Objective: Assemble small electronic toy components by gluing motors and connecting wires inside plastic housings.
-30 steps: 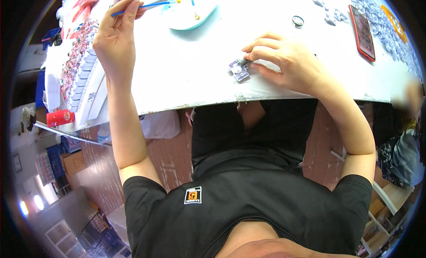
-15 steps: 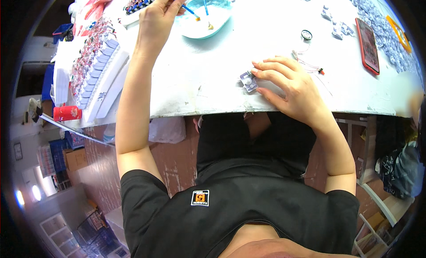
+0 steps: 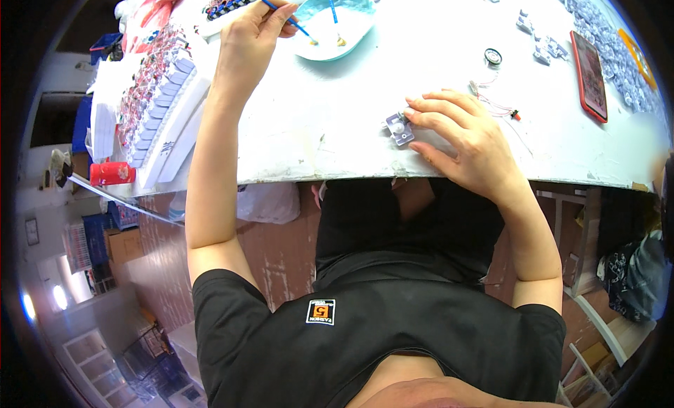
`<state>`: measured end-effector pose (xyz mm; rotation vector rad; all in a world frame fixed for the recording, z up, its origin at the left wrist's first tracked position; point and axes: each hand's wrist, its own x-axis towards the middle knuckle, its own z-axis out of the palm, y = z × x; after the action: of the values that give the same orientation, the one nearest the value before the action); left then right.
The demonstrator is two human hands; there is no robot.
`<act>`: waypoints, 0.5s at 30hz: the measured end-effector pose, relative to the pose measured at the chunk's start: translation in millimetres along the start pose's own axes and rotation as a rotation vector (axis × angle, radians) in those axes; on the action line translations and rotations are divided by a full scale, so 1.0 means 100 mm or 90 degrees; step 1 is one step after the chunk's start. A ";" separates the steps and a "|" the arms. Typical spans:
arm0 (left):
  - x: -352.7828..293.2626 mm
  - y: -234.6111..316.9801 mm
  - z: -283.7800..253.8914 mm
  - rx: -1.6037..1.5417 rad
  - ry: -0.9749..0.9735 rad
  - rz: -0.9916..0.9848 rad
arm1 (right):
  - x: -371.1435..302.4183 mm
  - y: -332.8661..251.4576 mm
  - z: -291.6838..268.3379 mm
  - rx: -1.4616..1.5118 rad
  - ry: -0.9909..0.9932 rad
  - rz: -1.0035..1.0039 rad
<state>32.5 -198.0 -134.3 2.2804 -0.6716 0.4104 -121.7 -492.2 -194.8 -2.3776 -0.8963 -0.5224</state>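
Note:
My left hand point(image 3: 253, 39) is closed around a thin blue-handled brush point(image 3: 298, 27), its tip down at the white contents of a shallow pale-turquoise bowl point(image 3: 366, 39). A second blue brush point(image 3: 332, 7) leans in the same bowl. Near the front edge of the table, my right hand point(image 3: 470, 138) steadies a small grey plastic part point(image 3: 400, 131) with its fingertips, the thumb close to the lower side. The part has a rounded raised middle and lies on the table. Beyond that hand are thin red wires point(image 3: 497, 112) with a small red-and-black end piece.
A small round black-rimmed disc point(image 3: 493, 56) lies past the wires. To the right are a red-edged phone point(image 3: 588, 77) and a heap of grey parts point(image 3: 609, 50). Wired assemblies point(image 3: 151, 103) fill white foam trays at left, beside a red can point(image 3: 112, 174).
The brush in my left hand has dipped lower, its tip now at the bowl's contents. My right hand stays at the grey part. The whole view has shifted slightly.

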 end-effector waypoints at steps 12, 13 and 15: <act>0.00 -0.12 -0.02 -0.081 -0.007 0.033 | -0.01 0.02 -0.01 -0.002 0.018 -0.008; -0.01 -0.10 0.01 -0.081 -0.009 0.034 | -0.02 0.03 -0.01 -0.002 0.019 -0.006; -0.01 -0.02 0.02 -0.067 0.068 0.080 | -0.01 0.03 -0.01 -0.010 0.017 -0.015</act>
<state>32.8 -198.2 -137.4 2.1079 -0.7658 0.5406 -120.5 -495.4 -195.2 -2.3707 -0.9119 -0.5706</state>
